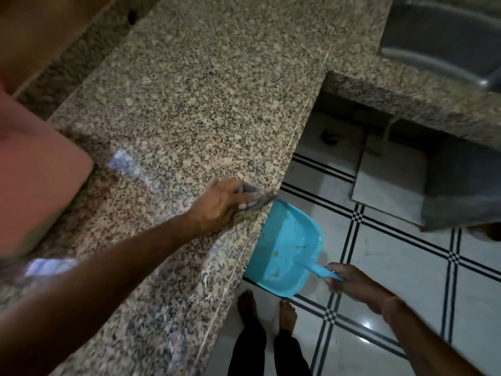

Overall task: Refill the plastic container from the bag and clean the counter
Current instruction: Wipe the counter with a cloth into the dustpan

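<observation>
Your left hand point(217, 206) is clutching a soft, limp-looking cloth point(257, 198) at the counter point(189, 90) edge. Your right hand point(349, 280) is gripping the probably light, stiff dustpan point(287, 245) by its handle point(315, 268).

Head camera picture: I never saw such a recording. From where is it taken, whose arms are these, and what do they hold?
No machine here: a person wears one camera on the head, so you look down at their own arms and bare feet. The left hand grips a grey cloth at the edge of the granite counter. The right hand holds a blue dustpan by its handle, just below that edge; brownish bits lie in it. A blurred pink object sits on the counter at the left; a steel sink is at the top right.
</observation>
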